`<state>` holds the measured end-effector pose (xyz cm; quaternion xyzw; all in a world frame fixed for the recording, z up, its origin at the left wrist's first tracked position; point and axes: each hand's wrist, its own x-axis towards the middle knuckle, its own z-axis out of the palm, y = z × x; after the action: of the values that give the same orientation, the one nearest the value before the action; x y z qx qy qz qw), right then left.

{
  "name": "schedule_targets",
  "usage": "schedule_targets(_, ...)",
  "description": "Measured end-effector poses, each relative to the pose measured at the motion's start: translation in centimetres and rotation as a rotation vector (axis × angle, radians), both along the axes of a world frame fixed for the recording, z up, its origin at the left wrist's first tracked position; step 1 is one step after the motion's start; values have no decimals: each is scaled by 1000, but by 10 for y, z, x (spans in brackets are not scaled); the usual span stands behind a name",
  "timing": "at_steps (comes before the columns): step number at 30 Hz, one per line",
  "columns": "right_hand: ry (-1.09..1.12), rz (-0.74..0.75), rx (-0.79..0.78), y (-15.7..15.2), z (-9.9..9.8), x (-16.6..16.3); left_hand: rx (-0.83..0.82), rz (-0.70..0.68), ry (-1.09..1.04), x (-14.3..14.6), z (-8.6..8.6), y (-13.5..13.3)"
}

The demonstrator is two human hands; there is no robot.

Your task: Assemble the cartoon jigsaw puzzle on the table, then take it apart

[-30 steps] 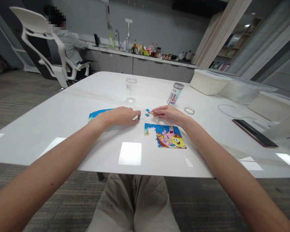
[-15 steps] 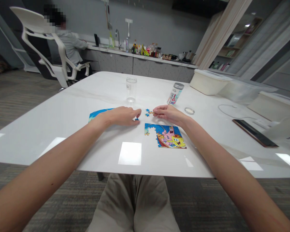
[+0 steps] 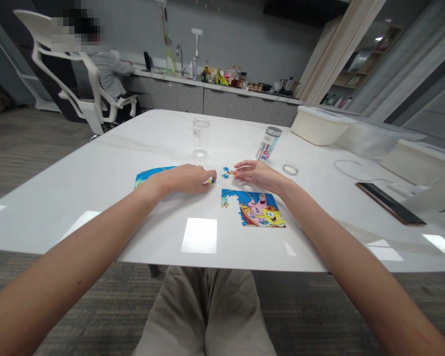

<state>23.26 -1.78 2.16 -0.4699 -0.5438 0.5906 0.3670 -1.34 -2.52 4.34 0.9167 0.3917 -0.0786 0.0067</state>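
Observation:
Between the thumb and forefinger of my left hand (image 3: 191, 178) is a small blue and yellow puzzle piece (image 3: 209, 181), just above the table. My right hand (image 3: 257, 174) has its fingertips at an orange-edged puzzle piece (image 3: 232, 173), seemingly in a loose pinch. Several loose blue pieces (image 3: 226, 169) lie beside those fingertips. Nearer me is a partly joined cartoon jigsaw (image 3: 263, 210) with a gap at its lower left. Behind my left forearm, a blue picture sheet (image 3: 148, 174) lies partly hidden.
A clear jar (image 3: 200, 138) and a printed canister (image 3: 269, 143) stand farther back. A round lid (image 3: 290, 169) lies right of my right hand. At the right are a dark flat device (image 3: 389, 202), a cable and plastic bins (image 3: 321, 127). A person sits at the back left.
My left hand has turned the puzzle piece slightly, and its yellow part now shows. The fingers of my right hand have spread a little and shifted slightly left.

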Motion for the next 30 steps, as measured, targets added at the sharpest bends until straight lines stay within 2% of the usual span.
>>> schedule_targets(6, -27, 19, -3, 1, -2, 0, -3, 2, 21, 1, 4, -2)
schedule_targets(15, -93, -8, 5, -2, 4, -2, 9, -1, 18, 0, 0, 0)
schedule_targets(30, 12, 20, -10, 0, -1, 0, 9, 14, 5, 0, 1, 1)
